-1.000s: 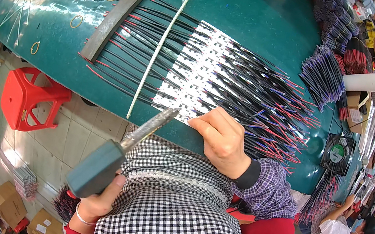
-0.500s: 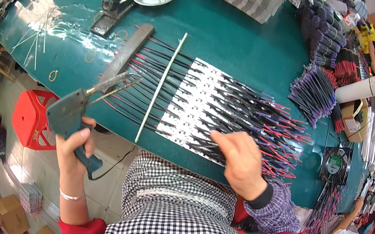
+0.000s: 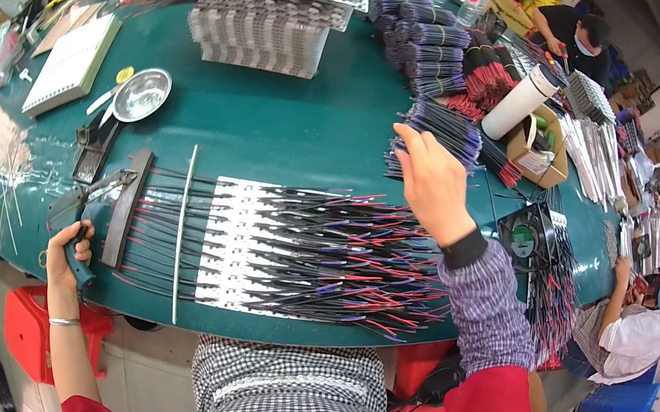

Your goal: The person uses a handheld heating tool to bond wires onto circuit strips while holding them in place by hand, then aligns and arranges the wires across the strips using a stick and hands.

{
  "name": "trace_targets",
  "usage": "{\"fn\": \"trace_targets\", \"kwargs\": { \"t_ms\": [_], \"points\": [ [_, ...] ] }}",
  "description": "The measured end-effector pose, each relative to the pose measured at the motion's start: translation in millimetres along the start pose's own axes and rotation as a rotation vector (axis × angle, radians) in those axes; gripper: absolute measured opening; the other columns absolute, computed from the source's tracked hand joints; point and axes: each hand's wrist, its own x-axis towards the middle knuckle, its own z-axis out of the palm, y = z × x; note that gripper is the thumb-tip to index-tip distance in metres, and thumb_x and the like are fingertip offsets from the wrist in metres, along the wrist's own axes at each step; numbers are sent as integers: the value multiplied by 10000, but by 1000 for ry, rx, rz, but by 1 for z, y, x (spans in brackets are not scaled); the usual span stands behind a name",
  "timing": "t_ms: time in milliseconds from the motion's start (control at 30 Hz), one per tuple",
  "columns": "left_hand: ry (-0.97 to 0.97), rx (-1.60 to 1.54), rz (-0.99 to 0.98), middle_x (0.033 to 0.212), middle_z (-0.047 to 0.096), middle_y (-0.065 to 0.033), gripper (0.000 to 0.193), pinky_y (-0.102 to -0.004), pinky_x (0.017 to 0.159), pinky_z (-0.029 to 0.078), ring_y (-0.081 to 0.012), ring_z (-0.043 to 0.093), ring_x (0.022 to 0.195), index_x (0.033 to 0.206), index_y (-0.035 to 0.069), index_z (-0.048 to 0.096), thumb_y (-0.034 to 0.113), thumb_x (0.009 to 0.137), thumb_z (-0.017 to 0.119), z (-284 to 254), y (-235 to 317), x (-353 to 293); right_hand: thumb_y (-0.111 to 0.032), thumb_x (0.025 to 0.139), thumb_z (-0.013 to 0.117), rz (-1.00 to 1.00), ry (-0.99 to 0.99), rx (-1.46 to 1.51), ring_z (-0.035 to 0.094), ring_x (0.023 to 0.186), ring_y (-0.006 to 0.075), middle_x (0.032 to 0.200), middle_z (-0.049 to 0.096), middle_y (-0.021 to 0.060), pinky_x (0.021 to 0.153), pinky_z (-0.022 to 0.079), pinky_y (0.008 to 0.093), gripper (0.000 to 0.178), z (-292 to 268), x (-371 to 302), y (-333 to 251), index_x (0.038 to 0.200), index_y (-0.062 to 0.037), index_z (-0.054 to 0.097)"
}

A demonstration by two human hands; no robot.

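Observation:
My left hand (image 3: 66, 250) grips a green soldering gun (image 3: 67, 210), its tip pointing at a dark flat bar (image 3: 122, 213) on the table. My right hand (image 3: 436, 188) is raised over the table at the near edge of a bundle of black wires with purple ends (image 3: 447, 131); its thumb and forefinger look apart, with nothing visible between them. In front of me lies a panel of white strips (image 3: 221, 244) with rows of black, red-tipped wires (image 3: 348, 253) fanning to the right. Thin wires run left from it beneath a pale rod (image 3: 183, 224) and the bar.
A metal bowl (image 3: 142, 95), a dark stand (image 3: 95, 151) and a notepad (image 3: 72, 68) lie at the left. Stacked strips (image 3: 258, 39) stand at the back. A white bottle (image 3: 520, 105), small carton (image 3: 544, 151) and black fan (image 3: 526, 234) are to the right, where co-workers sit.
My right hand has left the wires on the panel and moved up and away to the far bundle. My left hand keeps the soldering gun by the bar. The head view has shifted, showing more of the table's far side.

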Motion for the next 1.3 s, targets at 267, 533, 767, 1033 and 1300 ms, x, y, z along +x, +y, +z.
{"fn": "trace_targets", "kwargs": {
  "t_ms": [267, 533, 767, 1033, 1300],
  "points": [
    [-20, -251, 116, 937, 683, -170, 219, -209, 483, 442, -114, 533, 582, 1065, -93, 653, 89, 946, 631, -19, 28, 4, -91, 805, 769, -25, -284, 170, 520, 1260, 401, 1309, 567, 198, 1046, 447, 470, 561, 17, 14, 4, 1327, -28, 573],
    [329, 56, 145, 838, 668, -142, 235, -220, 454, 492, -133, 604, 571, 972, -80, 647, 134, 901, 709, -25, 51, 11, -261, 830, 797, -201, -543, 286, 300, 1484, 454, 1582, 325, 278, 1206, 272, 556, 805, -5, 0, -92, 1515, -69, 420],
    [1147, 1824, 433, 1017, 695, -209, 428, -434, 779, 577, -370, 681, 924, 1196, -60, 598, 266, 942, 705, 27, 36, -10, -501, 957, 621, -164, -634, 204, 250, 1511, 436, 1614, 273, 287, 1223, 197, 564, 736, 47, -42, -108, 1565, -154, 394],
    [500, 1869, 1078, 1131, 667, -195, 486, -459, 897, 520, -375, 634, 1045, 1367, 70, 550, 276, 945, 675, 121, -77, -27, -494, 958, 618, -169, -577, 211, 278, 1497, 425, 1605, 305, 268, 1220, 201, 562, 706, 51, -50, -106, 1545, -151, 427],
    [505, 2018, 1165, 787, 674, -138, 359, -437, 646, 549, -334, 679, 765, 1255, 146, 668, 300, 932, 680, 82, -68, -4, -487, 948, 628, -177, -520, 191, 303, 1492, 418, 1595, 327, 266, 1217, 213, 561, 708, 56, -57, -101, 1536, -143, 435]
  ]
}}
